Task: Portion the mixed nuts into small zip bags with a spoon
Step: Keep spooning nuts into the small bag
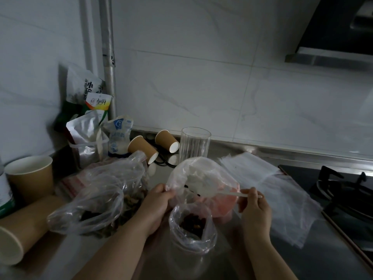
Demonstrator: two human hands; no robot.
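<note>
My left hand [156, 201] reaches in from below with the forearm angled up and to the right, and its fingers and thumb pinch the left edge of a thin clear plastic bag [201, 178], holding the mouth up and open toward me. My right hand [255, 207] comes up from the lower right, wrist slightly bent, fingertips curled around the end of a white plastic spoon [220, 192]; the spoon runs leftward from my fingers, its bowl inside the held bag, where a few dark bits show against the white. Just below that bag, between my two forearms, a small clear zip bag [191, 227] stands open on the steel counter [302, 259] with dark mixed nuts [192, 222] already in it. To the left of my left wrist lies a bigger crumpled plastic bag [101, 199] holding more of the nuts. A stack of flat empty zip bags [268, 190] lies to the right, beside the gas hob [339, 190]. Paper cups [30, 176] stand and lie at the left and behind, near a ribbed glass [194, 145].
</note>
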